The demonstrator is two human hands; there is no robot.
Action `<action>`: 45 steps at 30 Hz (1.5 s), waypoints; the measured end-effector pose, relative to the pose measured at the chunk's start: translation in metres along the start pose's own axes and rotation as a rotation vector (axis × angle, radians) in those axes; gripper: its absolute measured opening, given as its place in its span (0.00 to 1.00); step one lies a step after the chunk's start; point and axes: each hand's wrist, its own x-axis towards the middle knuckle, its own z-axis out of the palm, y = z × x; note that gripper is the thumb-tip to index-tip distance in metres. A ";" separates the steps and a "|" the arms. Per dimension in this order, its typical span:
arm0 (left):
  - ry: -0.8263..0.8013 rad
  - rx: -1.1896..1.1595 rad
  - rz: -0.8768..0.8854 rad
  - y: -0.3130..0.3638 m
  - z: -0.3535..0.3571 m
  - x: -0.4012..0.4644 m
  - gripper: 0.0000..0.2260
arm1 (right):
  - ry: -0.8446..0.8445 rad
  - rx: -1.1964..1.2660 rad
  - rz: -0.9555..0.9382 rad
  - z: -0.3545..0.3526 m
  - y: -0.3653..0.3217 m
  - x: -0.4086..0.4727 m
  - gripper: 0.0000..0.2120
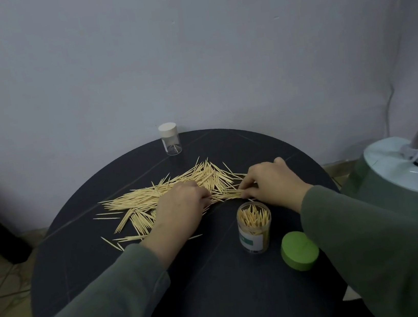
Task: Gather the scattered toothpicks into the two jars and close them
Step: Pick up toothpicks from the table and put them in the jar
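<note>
On the round dark desk, the scattered toothpicks spread from the left edge toward the middle, most with their long axes running roughly left to right, tips pointing left; a looser cluster near the front left lies more diagonally. At the far edge stands a small clear jar with a white cap, closed and almost empty, well apart from both hands. The left hand rests palm down on the heap, its fingers curled onto a bundle of toothpicks at the middle. The right hand meets it from the other side, thumb and fingers pinching the same bundle's right end, so the bundle lies crosswise between the two hands. Just in front of the right hand stands the open jar, upright, mouth up, already well filled with toothpicks standing on end. The right hand is nearer it; the bundle would likely need turning from flat to upright to drop in. The green lid sits off, just right of that jar.
</note>
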 end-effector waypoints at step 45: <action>0.072 -1.415 -0.307 0.058 -0.058 -0.027 0.07 | -0.042 0.532 -0.124 -0.060 -0.002 -0.059 0.06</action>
